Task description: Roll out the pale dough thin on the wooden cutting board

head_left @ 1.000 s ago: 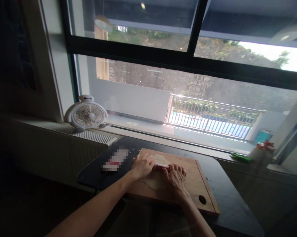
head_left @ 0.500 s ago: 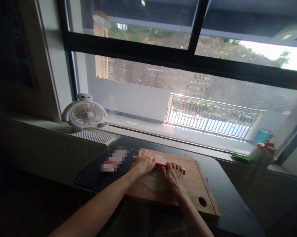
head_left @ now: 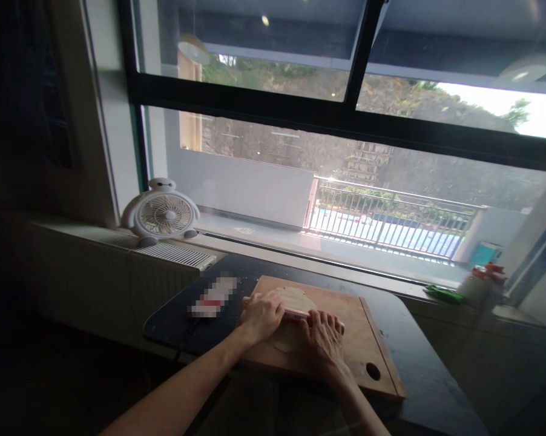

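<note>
Left grip (head_left: 263, 316) and right grip (head_left: 324, 336) palm-down, fingers (head_left: 326, 320) curled, forearms (head_left: 194, 384) outstretched

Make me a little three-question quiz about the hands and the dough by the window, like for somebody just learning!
1. Multiple choice: What do the left hand and right hand hold over the dough?
A) a knife
B) a rolling pin
C) a spoon

2. True or false: The white fan stands on the wooden cutting board.

3. Fill the gap: The hole in the wooden cutting board is nearer the ____ hand.

Key:
1. B
2. False; it stands off the board, near the window frame.
3. right
</note>
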